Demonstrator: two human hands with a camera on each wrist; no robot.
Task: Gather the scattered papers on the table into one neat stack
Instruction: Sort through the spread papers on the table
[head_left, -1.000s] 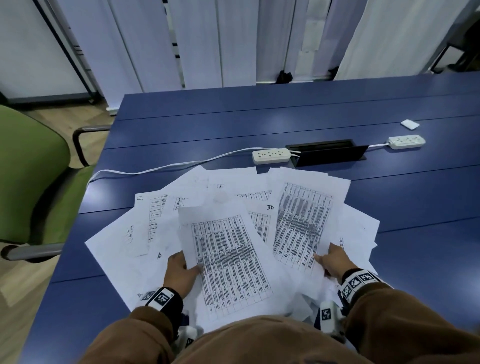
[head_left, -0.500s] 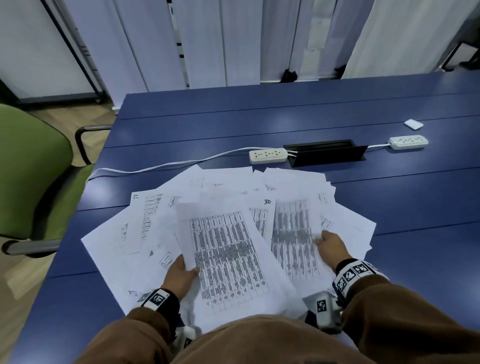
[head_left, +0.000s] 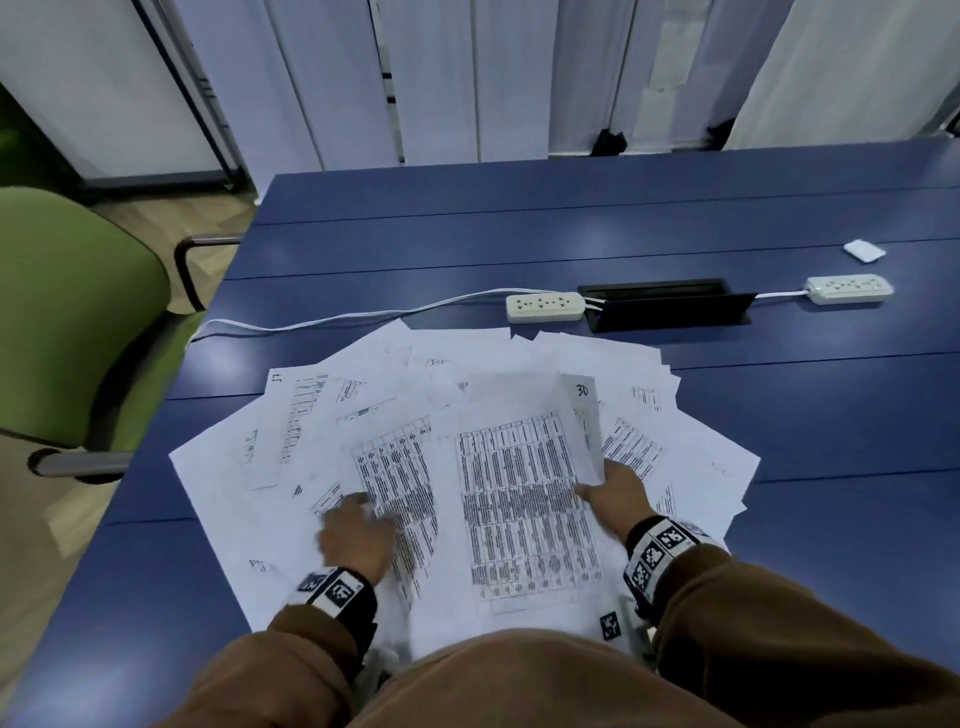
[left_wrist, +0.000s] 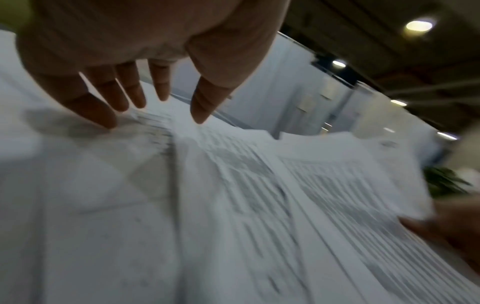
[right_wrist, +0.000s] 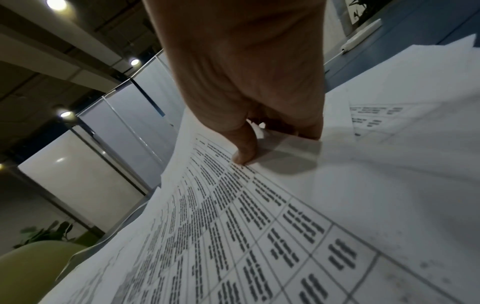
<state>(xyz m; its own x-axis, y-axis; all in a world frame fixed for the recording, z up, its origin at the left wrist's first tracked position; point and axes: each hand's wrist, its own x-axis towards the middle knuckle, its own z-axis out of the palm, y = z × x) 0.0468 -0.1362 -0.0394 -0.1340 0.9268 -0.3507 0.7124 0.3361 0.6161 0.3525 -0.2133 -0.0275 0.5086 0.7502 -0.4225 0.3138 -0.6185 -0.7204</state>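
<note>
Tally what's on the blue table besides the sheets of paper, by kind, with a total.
White power strips: 2, one left of the cable box, one right of it
Black cable box set in the table: 1
Small white flat item at the far right, too small to identify: 1
Total: 4

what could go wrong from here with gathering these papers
The right hand pinches only one edge of the printed sheet, so a quick pull could crease or tear it. The left hand rests with spread fingers on the loose papers, which may slide instead of gathering. Sheets overhanging the near edge of the table could drop off.
</note>
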